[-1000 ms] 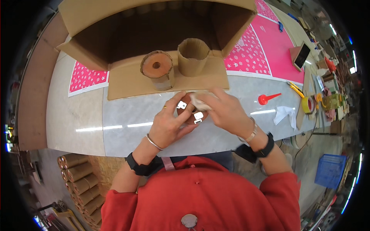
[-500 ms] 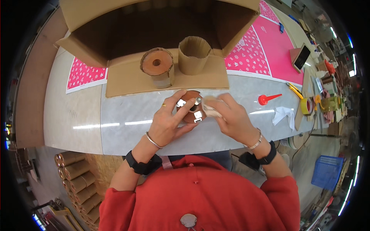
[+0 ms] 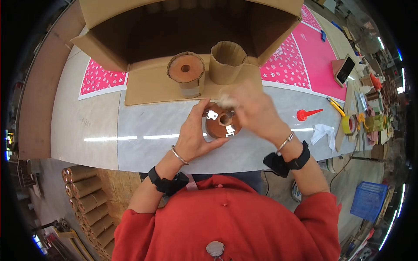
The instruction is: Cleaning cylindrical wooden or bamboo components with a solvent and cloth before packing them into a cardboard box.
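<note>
My left hand (image 3: 191,132) is curled round the near-left side of a shiny brown roll (image 3: 214,128) with a round hole in its middle. The fingers press its rim, and bright reflections lie on its top face. A pale cloth (image 3: 225,101) is bunched in my right hand (image 3: 257,111), which is smeared by motion over the roll's far right edge. Just beyond, a similar brown roll (image 3: 191,68) stands upright in a cardboard sleeve (image 3: 190,90). Beside it on the right stands an open cardboard tube (image 3: 226,71).
A large open carton (image 3: 102,48) fills the far side, its flap under both tubes. To the right lie a red nozzle cap (image 3: 302,115), a white cloth (image 3: 323,134), a yellow cutter knife (image 3: 336,106) and a tape roll (image 3: 348,124). Wrapped rolls (image 3: 93,204) are stacked below left.
My right hand with the pale cloth has moved away from me, over the roll's far edge. My left index finger has left the centre hole, which now shows. The whole view has shifted slightly.
</note>
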The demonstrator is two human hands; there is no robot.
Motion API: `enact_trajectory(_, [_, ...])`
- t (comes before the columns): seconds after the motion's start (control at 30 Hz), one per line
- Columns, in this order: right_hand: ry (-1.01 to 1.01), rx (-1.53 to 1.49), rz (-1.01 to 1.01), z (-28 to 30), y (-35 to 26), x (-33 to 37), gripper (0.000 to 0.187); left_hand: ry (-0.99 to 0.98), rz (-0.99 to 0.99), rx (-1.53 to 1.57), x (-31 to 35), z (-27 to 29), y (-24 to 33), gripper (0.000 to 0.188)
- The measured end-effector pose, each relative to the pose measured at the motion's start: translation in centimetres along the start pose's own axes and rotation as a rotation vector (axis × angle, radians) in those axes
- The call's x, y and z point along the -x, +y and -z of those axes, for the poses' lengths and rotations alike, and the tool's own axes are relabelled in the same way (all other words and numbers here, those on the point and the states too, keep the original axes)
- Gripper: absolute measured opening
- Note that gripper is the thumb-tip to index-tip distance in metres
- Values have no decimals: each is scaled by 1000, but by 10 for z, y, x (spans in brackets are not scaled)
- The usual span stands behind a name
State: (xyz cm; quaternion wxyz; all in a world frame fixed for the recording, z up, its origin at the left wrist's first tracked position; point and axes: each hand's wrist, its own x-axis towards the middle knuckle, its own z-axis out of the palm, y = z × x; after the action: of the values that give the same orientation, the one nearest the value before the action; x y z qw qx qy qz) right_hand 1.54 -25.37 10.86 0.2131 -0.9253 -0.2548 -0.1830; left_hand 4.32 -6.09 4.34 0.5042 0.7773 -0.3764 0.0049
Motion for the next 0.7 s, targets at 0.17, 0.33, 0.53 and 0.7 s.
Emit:
enact_trajectory(0.17, [-6,-26,-77,-11,-29,1,25,18,-7,-16,-1,0,2,98])
enact_trajectory(0.33, [-79,103,-174,18,-11,28,30,15,-4,35,0,-2,-2,100])
enact_trajectory(0.53, [48,28,-257,16,-27,36,36,108,25,18,11,-7,3,84])
enact_trajectory(0.7, [136,-50,-325,2,-29,53,40,158,-67,-129,24,-8,10,75])
